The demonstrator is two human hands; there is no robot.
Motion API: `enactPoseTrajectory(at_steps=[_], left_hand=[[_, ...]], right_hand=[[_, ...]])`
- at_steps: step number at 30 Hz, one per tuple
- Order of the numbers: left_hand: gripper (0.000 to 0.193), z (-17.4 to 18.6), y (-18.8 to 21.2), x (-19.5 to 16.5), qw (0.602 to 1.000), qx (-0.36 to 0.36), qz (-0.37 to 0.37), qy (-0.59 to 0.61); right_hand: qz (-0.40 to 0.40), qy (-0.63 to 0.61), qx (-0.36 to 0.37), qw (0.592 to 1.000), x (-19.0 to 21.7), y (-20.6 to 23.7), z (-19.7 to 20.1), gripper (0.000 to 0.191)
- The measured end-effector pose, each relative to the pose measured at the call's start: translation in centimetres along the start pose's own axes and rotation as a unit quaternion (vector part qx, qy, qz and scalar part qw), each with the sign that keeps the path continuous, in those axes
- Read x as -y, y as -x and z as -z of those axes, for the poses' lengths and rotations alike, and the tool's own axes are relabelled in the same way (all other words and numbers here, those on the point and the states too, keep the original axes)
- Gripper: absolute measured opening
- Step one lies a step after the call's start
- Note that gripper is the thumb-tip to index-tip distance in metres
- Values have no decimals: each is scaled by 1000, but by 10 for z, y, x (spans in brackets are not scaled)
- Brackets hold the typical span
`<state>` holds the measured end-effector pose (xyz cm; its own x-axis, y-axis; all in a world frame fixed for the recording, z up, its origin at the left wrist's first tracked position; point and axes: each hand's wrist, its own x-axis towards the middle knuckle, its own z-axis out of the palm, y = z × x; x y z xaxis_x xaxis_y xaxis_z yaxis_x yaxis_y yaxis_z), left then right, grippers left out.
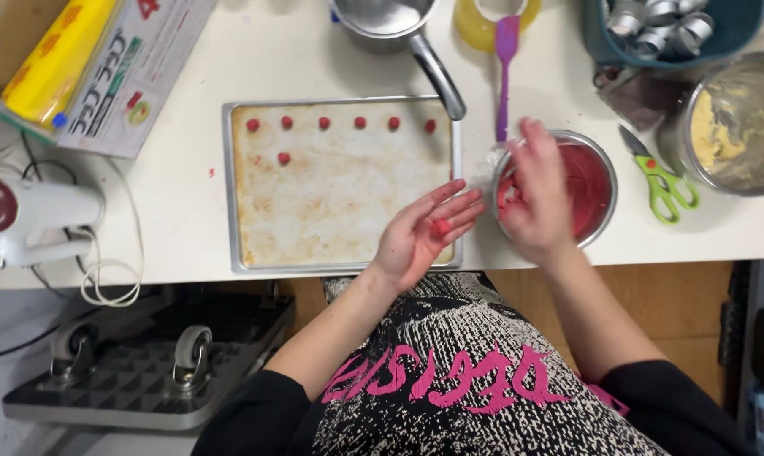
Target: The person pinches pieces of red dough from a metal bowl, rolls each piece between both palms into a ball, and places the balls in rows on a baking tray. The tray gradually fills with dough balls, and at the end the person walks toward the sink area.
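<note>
A: What is lying nearest, biggest first?
B: The table (188, 228), then the baking tray (340, 181) beside the left hand (424, 232), which is lying spread, cupping a red dough ball (440, 226).
A: And the right hand (534, 190)?
B: It is dipping into the bowl (597, 181), apparently pinching dough. Shaping seems underway; placing calls for the tray's second row (284, 158).

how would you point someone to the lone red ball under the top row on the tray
Start at the rectangular baking tray lined with stained paper in the middle of the white table. Six small red dough balls sit in a row along its far edge. The one you want sits alone, just nearer the person, below the second ball from the left, the only one starting a second row.
</note>
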<state>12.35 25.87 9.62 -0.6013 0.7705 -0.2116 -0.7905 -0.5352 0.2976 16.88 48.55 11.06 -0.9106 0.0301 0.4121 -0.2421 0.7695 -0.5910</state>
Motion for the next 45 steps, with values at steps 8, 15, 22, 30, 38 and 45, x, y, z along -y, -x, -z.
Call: enactPoseTrajectory(at_steps=[8,15,22,30,38,45], left_hand=[[70,-5,16,-25,987,54,-140,-50],[82,34,49,-77,978,-26,-195,-75],[82,59,73,-113,983,31,-161,-77],[84,92,93,-154,989,-16,-146,22],[86,104,105,-167,989,-64,-118,-64],[88,128,104,-171,982,68,-176,7]], right_hand=[[239,-110,136,955,100,-48,-94,109],[235,-136,149,951,136,-93,-143,110],[272,-160,152,937,170,-101,-191,108],[237,-82,224,942,196,-96,-234,113],[167,-56,185,967,192,-131,-257,109],[215,-46,257,941,219,-107,-272,117]])
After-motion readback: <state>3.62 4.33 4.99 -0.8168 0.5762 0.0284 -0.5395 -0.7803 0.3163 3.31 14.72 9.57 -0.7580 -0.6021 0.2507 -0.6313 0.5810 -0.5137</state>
